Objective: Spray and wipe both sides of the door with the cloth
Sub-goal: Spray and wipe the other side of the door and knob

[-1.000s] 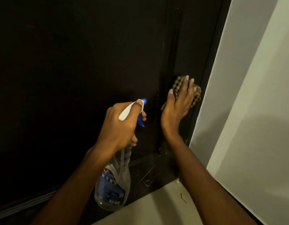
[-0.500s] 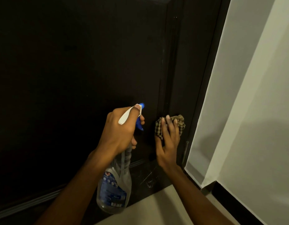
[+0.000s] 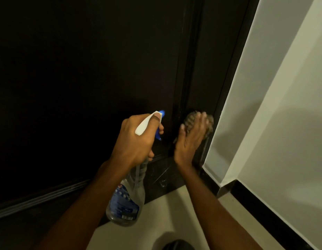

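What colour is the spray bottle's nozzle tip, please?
Blue, on the spray bottle nozzle tip, head view.

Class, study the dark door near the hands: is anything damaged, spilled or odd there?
Yes. Pale scratch marks score the dark brown wooden door low down, below the right hand pressing the checked cloth. No spill shows. The left hand holds the clear plastic spray bottle.

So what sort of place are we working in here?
Probably a doorway inside a home: a dark wooden door in its frame, a pale painted wall with black skirting, and light floor tiles.
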### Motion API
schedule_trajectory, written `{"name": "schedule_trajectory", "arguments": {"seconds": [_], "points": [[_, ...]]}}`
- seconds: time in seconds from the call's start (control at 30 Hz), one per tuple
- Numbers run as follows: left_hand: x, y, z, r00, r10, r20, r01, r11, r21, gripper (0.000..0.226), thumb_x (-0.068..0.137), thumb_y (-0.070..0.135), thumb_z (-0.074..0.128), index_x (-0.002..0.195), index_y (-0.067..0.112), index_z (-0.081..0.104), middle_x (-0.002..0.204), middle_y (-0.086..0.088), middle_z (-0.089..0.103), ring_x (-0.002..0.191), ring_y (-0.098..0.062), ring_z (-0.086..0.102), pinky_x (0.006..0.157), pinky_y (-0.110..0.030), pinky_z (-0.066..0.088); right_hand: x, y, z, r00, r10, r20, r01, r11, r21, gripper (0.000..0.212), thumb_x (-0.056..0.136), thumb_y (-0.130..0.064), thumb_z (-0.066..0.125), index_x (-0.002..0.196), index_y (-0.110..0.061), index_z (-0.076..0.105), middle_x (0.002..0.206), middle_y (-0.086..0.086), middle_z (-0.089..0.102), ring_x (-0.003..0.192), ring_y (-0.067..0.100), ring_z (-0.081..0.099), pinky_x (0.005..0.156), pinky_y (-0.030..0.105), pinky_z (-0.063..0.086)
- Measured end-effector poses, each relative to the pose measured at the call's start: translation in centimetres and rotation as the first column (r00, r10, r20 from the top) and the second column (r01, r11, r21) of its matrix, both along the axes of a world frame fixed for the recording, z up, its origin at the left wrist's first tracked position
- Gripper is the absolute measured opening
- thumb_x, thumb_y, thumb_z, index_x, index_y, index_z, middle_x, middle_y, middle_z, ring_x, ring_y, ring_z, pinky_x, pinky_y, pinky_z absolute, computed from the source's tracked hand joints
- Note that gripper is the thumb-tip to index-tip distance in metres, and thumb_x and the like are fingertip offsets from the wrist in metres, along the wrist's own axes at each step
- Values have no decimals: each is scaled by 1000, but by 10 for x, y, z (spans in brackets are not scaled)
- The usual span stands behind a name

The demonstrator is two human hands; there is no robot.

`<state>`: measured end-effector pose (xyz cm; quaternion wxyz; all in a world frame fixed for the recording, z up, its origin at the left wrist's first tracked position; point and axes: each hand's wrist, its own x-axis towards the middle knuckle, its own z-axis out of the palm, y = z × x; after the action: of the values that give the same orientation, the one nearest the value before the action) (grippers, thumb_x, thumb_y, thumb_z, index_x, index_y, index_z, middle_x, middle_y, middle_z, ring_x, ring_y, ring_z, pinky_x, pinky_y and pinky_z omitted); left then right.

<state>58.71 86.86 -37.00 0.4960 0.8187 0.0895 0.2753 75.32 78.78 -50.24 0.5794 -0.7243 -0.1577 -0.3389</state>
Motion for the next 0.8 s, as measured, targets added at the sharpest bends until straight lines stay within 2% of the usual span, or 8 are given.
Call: {"name": "schedule_trajectory", "arguments": {"seconds": [0.1, 0.17, 0.23, 0.33, 0.47, 0.57, 0.7, 0.8], "points": [[8, -3, -21, 999, -33, -43, 33, 999, -9, 38, 101, 41, 44, 82, 17, 67, 83, -5, 70, 39, -14, 58, 41, -29, 51, -9, 1, -49, 922, 45, -384, 72, 955, 287, 63, 98, -48, 35, 155, -35, 12, 170, -2, 3, 148, 0, -6, 126, 50, -1], [12, -4, -33, 996, -54, -64, 56, 998, 18, 39, 101, 40, 44, 83, 14, 67, 83, -10, 70, 40, -11, 57, 40, -24, 48, -13, 0, -58, 876, 97, -472, 81, 936, 344, 68, 98, -50, 34, 159, -31, 10, 170, -6, -1, 147, 0, -8, 126, 47, -6], [13, -4, -45, 994, -58, -88, 63, 996, 58, 39, 102, 38, 44, 82, 13, 66, 82, -11, 70, 41, -9, 57, 39, -23, 46, -14, 1, -51, 869, 142, -473, 83, 902, 424, 63, 106, -45, 35, 161, -32, 8, 170, -8, -4, 152, 6, -9, 125, 46, -6], [14, -1, -61, 992, -42, -120, 53, 994, 91, 42, 101, 40, 44, 80, 10, 65, 76, -14, 68, 42, -15, 57, 40, -33, 51, -16, 5, -32, 877, 206, -435, 50, 859, 509, 60, 109, -43, 34, 160, -39, 4, 169, -13, -8, 154, 10, -11, 123, 43, -3], [16, 5, -82, 990, -27, -142, 43, 993, 109, 41, 101, 39, 45, 77, 13, 66, 70, -11, 67, 44, -19, 57, 42, -37, 50, -23, 10, -40, 952, 180, -249, -87, 935, 344, 60, 101, -46, 36, 150, -51, 3, 161, -27, -7, 150, -1, -10, 117, 31, -3], [17, 3, -91, 987, -42, -152, 61, 990, 123, 47, 98, 48, 41, 79, 13, 65, 72, -7, 67, 49, -13, 57, 46, -38, 51, -24, 15, -77, 957, 94, -274, -13, 959, 284, 55, 99, -47, 37, 146, -54, 8, 163, -20, -3, 152, 3, -5, 118, 24, -3], [16, -1, -95, 989, -44, -140, 62, 990, 127, 53, 96, 53, 40, 77, 10, 64, 69, -8, 65, 44, -12, 55, 44, -38, 50, -27, 12, -120, 796, 152, -586, 144, 892, 428, 61, 97, -55, 34, 150, -47, 5, 170, -7, 0, 156, 15, -3, 126, 51, -1], [13, 1, -87, 995, -46, -89, 55, 994, 99, 43, 101, 41, 44, 79, 11, 65, 74, -13, 67, 41, -11, 55, 38, -25, 47, -30, 12, -96, 801, 191, -568, 138, 864, 485, 59, 104, -48, 35, 155, -46, 5, 170, -12, -3, 154, 11, -7, 126, 52, -2]]}}
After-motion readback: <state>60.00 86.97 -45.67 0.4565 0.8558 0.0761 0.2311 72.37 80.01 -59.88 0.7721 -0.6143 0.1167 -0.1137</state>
